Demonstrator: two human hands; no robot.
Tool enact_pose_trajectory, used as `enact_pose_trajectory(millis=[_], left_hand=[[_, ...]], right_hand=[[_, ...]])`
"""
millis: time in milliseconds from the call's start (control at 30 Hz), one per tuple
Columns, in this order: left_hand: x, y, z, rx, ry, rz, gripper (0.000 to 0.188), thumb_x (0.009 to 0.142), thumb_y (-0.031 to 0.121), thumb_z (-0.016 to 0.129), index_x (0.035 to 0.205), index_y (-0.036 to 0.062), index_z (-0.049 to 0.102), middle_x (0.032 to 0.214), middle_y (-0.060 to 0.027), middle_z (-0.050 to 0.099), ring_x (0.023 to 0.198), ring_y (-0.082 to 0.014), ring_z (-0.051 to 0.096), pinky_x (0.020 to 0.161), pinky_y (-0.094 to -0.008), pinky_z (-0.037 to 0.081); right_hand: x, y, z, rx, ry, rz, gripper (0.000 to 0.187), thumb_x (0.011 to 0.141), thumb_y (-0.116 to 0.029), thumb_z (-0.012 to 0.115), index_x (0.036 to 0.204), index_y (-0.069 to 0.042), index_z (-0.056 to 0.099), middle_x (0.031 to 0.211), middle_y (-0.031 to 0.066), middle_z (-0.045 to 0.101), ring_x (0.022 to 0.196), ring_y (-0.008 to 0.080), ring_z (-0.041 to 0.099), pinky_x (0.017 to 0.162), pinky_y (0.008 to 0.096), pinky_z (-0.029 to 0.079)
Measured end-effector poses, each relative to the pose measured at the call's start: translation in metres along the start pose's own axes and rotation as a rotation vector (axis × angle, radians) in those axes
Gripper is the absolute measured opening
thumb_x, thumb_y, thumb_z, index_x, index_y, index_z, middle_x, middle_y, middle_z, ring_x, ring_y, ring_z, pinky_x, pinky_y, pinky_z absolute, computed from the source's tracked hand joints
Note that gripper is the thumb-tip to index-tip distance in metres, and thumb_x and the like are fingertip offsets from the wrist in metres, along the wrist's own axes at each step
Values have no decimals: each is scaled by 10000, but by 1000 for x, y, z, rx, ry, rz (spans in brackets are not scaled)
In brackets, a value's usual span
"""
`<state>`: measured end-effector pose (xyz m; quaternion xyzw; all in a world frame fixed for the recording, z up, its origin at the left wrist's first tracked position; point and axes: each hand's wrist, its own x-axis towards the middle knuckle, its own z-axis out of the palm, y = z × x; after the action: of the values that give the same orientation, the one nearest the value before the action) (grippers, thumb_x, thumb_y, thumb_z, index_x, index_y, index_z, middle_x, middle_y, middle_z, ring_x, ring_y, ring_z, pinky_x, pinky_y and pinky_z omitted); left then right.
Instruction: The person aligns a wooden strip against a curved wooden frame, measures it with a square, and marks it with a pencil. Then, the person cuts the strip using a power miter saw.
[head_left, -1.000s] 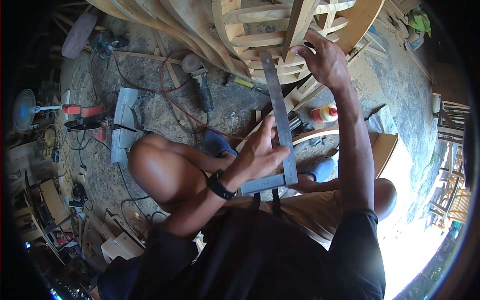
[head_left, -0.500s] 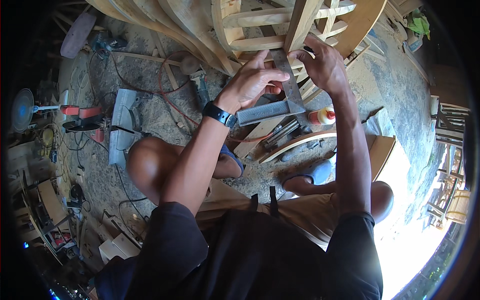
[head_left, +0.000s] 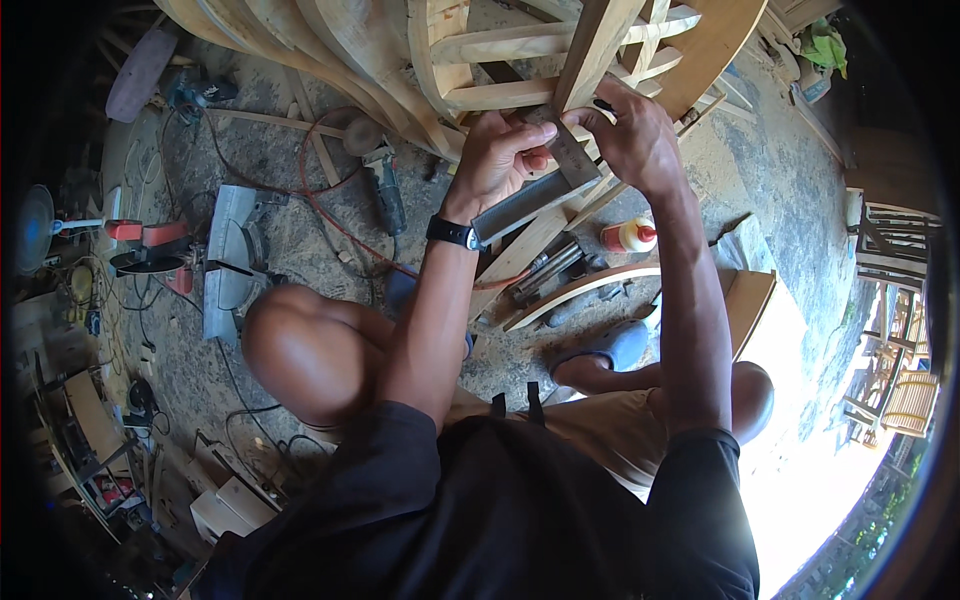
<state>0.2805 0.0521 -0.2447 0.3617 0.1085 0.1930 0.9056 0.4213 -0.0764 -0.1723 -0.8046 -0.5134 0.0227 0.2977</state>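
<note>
My left hand (head_left: 500, 160) is closed on a metal try square (head_left: 574, 160), its thumb lying on the blade. The square's grey ribbed stock (head_left: 530, 205) points back toward my watch, and the blade's far end meets the foot of an upright wooden post (head_left: 598, 50). My right hand (head_left: 640, 140) is at the right side of that post, fingers curled and thumb bent near the blade. A small dark tip (head_left: 603, 104) shows between those fingers; the rest of it is hidden. Curved wooden slats (head_left: 510, 94) join the post from the left.
A red-capped glue bottle (head_left: 630, 236), metal clamps (head_left: 548, 272) and a curved wood strip (head_left: 590, 290) lie before my feet. An angle grinder (head_left: 385, 190) with a red cord lies left. Farther left stands a cut-off saw (head_left: 150, 245). A wooden board (head_left: 750, 310) is at right.
The try square has tilted and its stock has come up nearer the post, with my left hand moving along with it. My right hand stays by the post. The whole view has shifted slightly.
</note>
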Motion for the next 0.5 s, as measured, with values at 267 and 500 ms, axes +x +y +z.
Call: enact_pose_trajectory(millis=[267,500], left_hand=[[2,-9,-11,-3,51,7,128,872,45,758,957,-28,696,834,-69,693,687,-112,683,590,-226,595],[-9,-15,17,-27,230,198,240,881,46,766,1069,68,618,884,-24,664,679,-115,678,616,-218,591]], right_hand=[[0,5,3,114,-2,-34,328,888,-307,753,1178,-165,699,962,156,729,940,409,675,794,471,535],[0,4,1,104,-25,-7,323,884,-302,758,1174,-170,704,978,147,731,936,401,677,798,458,537]])
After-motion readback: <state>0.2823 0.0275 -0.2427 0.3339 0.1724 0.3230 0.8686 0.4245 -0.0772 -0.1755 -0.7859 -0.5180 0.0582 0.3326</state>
